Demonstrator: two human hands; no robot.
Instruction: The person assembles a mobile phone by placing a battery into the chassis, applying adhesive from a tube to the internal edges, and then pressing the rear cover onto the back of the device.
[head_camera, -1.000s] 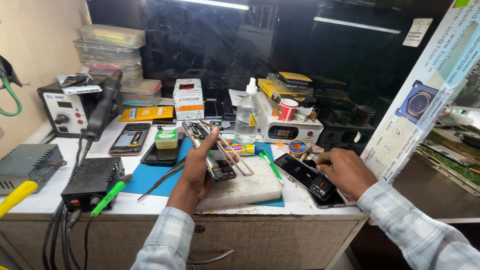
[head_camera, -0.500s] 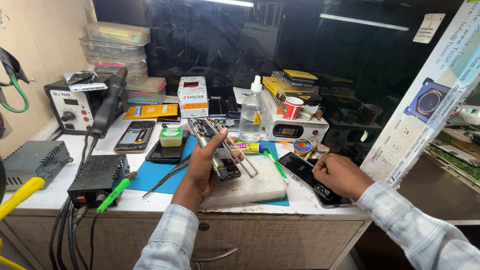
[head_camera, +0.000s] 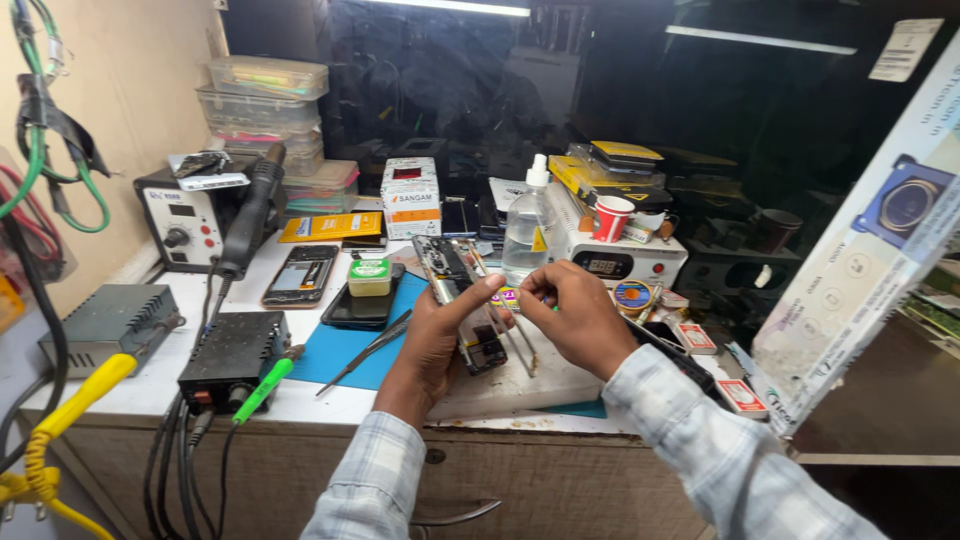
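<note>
The left hand (head_camera: 432, 335) gripped the opened black phone chassis (head_camera: 458, 300) upright over the white slab (head_camera: 520, 375) – seemingly steadying it – while the right hand's (head_camera: 572, 320) fingertips pinched at its edge

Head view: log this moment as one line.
left hand: holds opened phone | right hand: fingertips at phone's edge | under: white board

A white worktop (head_camera: 130, 395) runs along the front, its edge worn, with a wooden drawer front (head_camera: 560, 480) and a metal handle (head_camera: 455, 515) below it. To the left stands a plain beige wall (head_camera: 150, 110). Behind the worktop a dark glass pane (head_camera: 700, 120) fills the back and reflects long ceiling light strips (head_camera: 450, 8). A paper slip (head_camera: 905, 50) sticks to the glass at upper right.
</note>
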